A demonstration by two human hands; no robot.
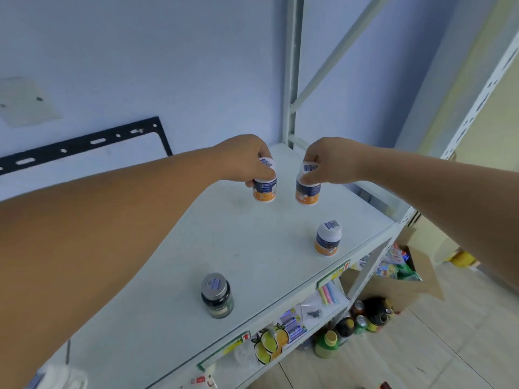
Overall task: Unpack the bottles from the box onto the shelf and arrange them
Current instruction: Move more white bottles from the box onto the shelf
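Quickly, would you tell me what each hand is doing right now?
Left hand: grips the left white-capped bottle by its cap.
Right hand: grips the right white-capped bottle by its cap.

I can read no word or number from here. The white caps of the left bottle (264, 189), the right bottle (308, 192) and the third bottle (328, 240) each carry a blue-printed sticker, too blurred to read; so does the grey lid of the dark jar (217, 297). The three bottles' orange-and-navy wrappers show only smudges. The green-framed tags (332, 273) on the shelf (182, 276) edge bear a red mark, unreadable.
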